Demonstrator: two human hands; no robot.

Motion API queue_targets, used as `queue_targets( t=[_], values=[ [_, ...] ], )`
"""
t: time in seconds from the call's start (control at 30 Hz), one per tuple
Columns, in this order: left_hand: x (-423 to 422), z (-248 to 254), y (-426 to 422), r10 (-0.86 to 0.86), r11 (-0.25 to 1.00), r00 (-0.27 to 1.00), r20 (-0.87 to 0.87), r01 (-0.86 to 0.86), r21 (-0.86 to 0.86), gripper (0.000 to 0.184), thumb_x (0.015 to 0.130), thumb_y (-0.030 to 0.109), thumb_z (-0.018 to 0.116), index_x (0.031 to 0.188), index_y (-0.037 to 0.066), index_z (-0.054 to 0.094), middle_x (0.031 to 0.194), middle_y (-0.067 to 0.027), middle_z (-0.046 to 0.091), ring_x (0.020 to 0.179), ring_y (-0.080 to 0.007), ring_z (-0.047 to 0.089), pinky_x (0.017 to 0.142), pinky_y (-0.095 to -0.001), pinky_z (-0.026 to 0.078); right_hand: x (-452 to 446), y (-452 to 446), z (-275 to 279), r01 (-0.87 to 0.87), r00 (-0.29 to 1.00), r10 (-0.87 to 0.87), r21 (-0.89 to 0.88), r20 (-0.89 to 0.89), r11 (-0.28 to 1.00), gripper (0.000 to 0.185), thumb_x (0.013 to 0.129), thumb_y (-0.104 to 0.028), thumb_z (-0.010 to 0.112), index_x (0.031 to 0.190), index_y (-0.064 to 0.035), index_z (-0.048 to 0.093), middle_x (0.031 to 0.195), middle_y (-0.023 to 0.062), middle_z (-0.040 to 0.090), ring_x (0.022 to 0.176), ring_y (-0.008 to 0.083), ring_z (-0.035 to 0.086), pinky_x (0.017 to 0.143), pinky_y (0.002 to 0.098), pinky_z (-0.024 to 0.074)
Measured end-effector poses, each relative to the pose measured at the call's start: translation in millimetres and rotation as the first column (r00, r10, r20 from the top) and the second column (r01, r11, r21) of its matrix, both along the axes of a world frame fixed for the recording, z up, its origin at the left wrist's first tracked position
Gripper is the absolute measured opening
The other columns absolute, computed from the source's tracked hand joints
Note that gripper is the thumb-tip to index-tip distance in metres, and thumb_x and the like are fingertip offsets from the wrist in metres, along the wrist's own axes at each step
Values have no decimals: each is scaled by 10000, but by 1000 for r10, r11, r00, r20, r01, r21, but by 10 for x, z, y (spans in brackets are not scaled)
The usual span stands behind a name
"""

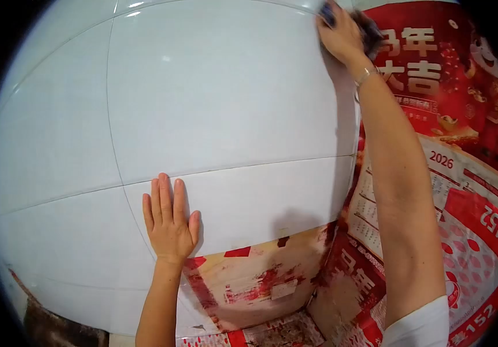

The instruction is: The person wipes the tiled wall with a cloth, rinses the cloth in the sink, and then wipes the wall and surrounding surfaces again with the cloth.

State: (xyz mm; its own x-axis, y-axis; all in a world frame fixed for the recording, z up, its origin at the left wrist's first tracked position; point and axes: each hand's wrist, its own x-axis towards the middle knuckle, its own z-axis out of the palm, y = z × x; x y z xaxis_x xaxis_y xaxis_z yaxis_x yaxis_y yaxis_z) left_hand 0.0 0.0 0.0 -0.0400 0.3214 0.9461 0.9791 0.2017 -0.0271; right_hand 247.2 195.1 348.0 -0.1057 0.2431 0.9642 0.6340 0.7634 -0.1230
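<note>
My left hand (169, 222) lies flat on the white tiled wall (226, 98), fingers stretched out and the fingertips at a grout line. Higher up at the right, my right hand (341, 36) is closed around a dark cloth (370, 33), bunched up, with a bluish part showing by the fingers. The cloth is against the right edge of the white tiles, where they meet a red printed sheet (399, 14). Part of the cloth is hidden behind the hand. A bracelet (366, 76) circles my right wrist.
Red sheets with a 2026 calendar (441, 159) cover the right-hand surface. Below the tiles is a patch of torn, stained paper (260, 283). A dark brown patch (58, 327) shows at the lower left. Grout lines cross the tiles.
</note>
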Motion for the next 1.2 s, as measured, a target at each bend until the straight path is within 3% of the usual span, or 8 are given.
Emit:
queue_targets(
  t=[0.03, 0.13, 0.17, 0.23, 0.37, 0.63, 0.8, 1.2],
  values=[
    [32, 24, 50, -1, 1000, 1000, 4, 2, -13, 617, 879, 297, 488, 1427, 58, 334, 1491, -171, 285, 1387, -342, 246, 1137, -484, 154, 213, 302, 31, 29, 997, -25, -54, 76, 998, 869, 832, -584, 530, 1473, -112, 182, 1519, 183, 178, 1373, 449, 176, 1128, 465, 191],
    [-473, 555, 281, 6, 995, 988, -157, 10, 102, 607, 879, 287, 486, 1419, 51, 344, 1490, -175, 286, 1386, -333, 253, 1136, -476, 160, -356, 94, 21, 348, 815, -221, 148, -536, 926, 859, 779, -485, 647, 1337, 75, 311, 1300, 265, 449, 1229, 344, 446, 1028, 386, 355],
    [-458, 545, 274, 6, 995, 987, -158, 9, 96, 602, 880, 287, 483, 1416, 47, 349, 1490, -175, 285, 1385, -331, 254, 1135, -474, 160, -591, -409, -179, -293, 812, 391, 277, -434, 915, 748, 761, -381, 699, 1265, 65, 373, 1221, 234, 483, 1138, 330, 495, 973, 400, 400],
    [-451, 556, 282, 3, 994, 988, -152, 13, 108, 596, 883, 289, 478, 1413, 46, 353, 1491, -175, 284, 1386, -331, 252, 1135, -473, 159, -1015, -491, -109, -433, 857, 506, 394, -100, 811, 389, 707, -93, 678, 1061, -72, 518, 1102, 140, 531, 1073, 277, 477, 950, 444, 363],
    [-446, 534, 281, 21, 995, 987, -160, -5, 100, 575, 902, 305, 451, 1409, 48, 363, 1493, -174, 281, 1387, -331, 249, 1135, -470, 159, -2009, -1033, -423, -649, 665, 21, 563, 747, 511, 415, 744, -176, 576, 1155, -227, 607, 1223, 26, 572, 1173, 242, 499, 1032, 400, 367],
    [-466, 522, 311, 37, 992, 985, -170, -15, 128, 547, 895, 311, 457, 1386, 72, 416, 1469, -161, 338, 1371, -314, 297, 1125, -453, 196, -1017, -846, 327, -526, 812, 243, 483, 531, 700, 463, 794, 0, 473, 1237, -111, 544, 1261, 177, 529, 1131, 347, 491, 1004, 394, 370],
    [-445, 529, 325, 55, 988, 983, -173, -29, 150, 539, 895, 305, 461, 1377, 67, 430, 1457, -169, 356, 1361, -319, 316, 1118, -449, 204, -338, -15, 329, 66, 997, -70, 583, -17, 810, 531, 826, -29, 461, 1345, -131, 428, 1364, 156, 426, 1248, 346, 383, 1062, 416, 304],
    [-534, 434, 460, -7, 977, 963, -269, 64, 204, 549, 944, 333, 429, 1438, 115, 327, 1491, -126, 299, 1376, -298, 263, 1122, -448, 177, -3, 96, -2562, 186, 969, -98, 407, -226, 894, 559, 863, -247, 618, 1341, -44, 411, 1299, 207, 483, 1196, 395, 443, 1014, 440, 353]
  ],
)
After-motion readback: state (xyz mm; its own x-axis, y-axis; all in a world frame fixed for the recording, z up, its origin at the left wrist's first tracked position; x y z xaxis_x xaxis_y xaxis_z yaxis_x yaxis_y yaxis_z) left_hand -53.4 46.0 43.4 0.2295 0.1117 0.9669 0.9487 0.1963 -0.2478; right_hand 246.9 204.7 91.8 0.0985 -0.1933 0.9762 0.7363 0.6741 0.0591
